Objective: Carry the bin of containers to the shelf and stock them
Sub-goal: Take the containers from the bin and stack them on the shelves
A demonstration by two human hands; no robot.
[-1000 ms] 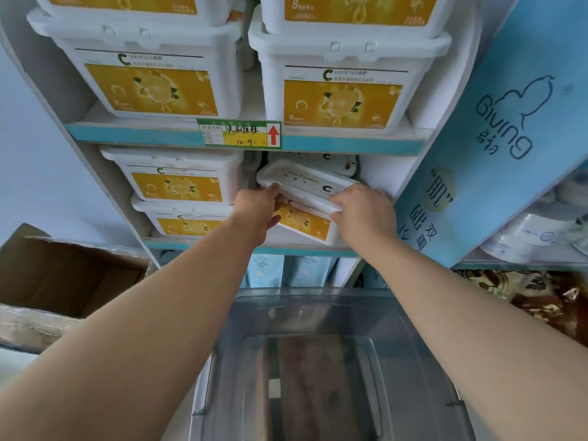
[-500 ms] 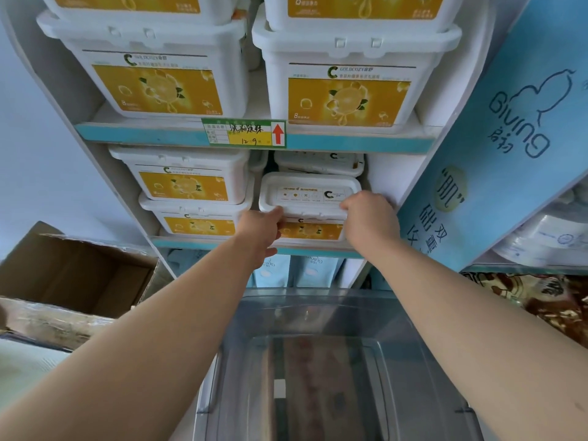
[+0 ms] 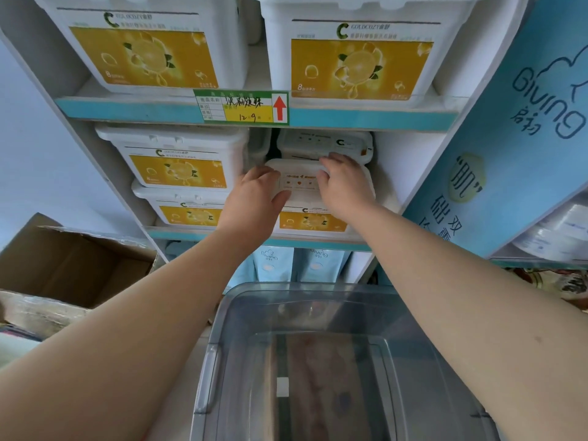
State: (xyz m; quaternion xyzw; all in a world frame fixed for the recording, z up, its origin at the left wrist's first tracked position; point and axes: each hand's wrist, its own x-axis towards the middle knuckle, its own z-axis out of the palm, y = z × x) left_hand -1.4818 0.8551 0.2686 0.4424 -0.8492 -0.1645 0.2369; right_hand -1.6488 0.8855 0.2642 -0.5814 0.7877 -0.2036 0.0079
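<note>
- Head camera, and we've got both arms reaching up to the middle shelf [image 3: 178, 233], on its right side.
- The white container [image 3: 299, 183] sits there at the front, yellow label facing us and lid up.
- Our left hand [image 3: 254, 198] grips the lid's left end, with the fingers curved over the corner and the thumb stretched across the top.
- Our right hand [image 3: 345, 186] grips the right end, fingers curled over the far edge.
- Just behind and above it is a second container [image 3: 331, 143], right against our right fingertips.
- Over to the left, a stack of two tubs [image 3: 178, 167], one on top of the other, fills the other half of this shelf.
- One level up, two big tubs [image 3: 359, 58] stand side by side, with a price tag [image 3: 245, 106] clipped to the board under them.
- Down low between our forearms is the clear bin [image 3: 318, 289], well below the shelf and see-through to its bottom.
- A cardboard box [image 3: 63, 265] stands open at the left, and a blue panel [image 3: 509, 154] leans at the right.
- Blue packs [image 3: 273, 262] show under the shelf board.
</note>
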